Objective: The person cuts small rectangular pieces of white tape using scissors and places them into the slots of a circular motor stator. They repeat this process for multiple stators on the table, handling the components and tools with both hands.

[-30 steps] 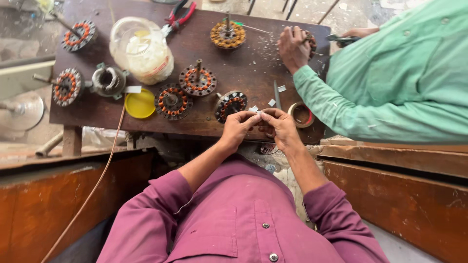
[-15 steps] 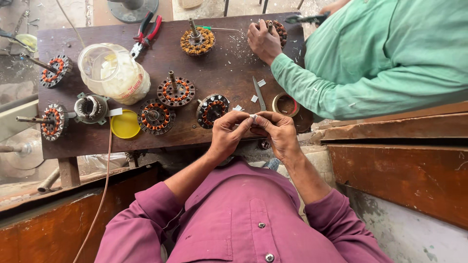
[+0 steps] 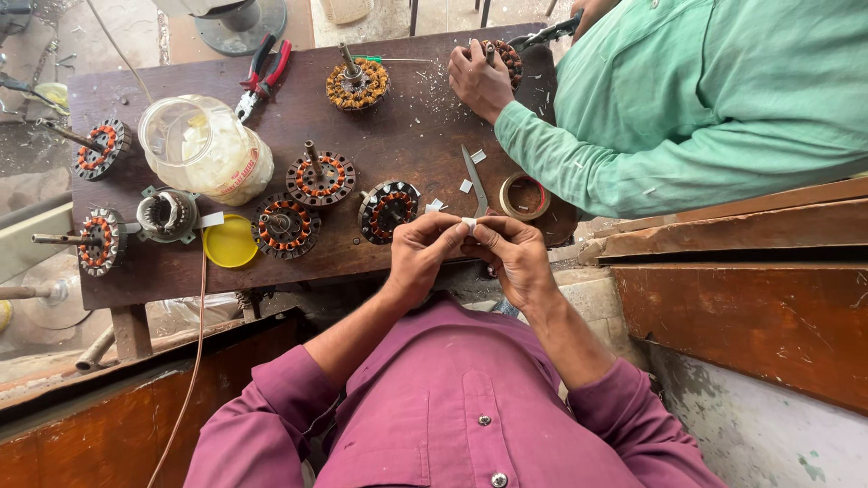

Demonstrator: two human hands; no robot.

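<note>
My left hand [image 3: 423,253] and my right hand [image 3: 514,256] meet over the near edge of a dark wooden table [image 3: 425,136]. Their fingertips pinch a small white paper strip [image 3: 469,222] between them. Just beyond my left hand lies a round motor stator with copper windings [image 3: 389,210]. More white paper scraps [image 3: 467,186] and a pair of scissors [image 3: 476,183] lie close behind the strip. A roll of tape [image 3: 523,196] sits beyond my right hand.
Several wound stators [image 3: 319,177] are spread over the table, with a clear plastic jar [image 3: 203,149] on its side, its yellow lid [image 3: 230,241] and red-handled pliers [image 3: 262,74]. A co-worker in a green shirt [image 3: 705,99] handles a stator [image 3: 503,57] at the far right. An orange wire [image 3: 194,343] hangs down at left.
The view has shifted slightly across the table. My hands stay together at the table edge, still working the small white strip between the fingertips.
</note>
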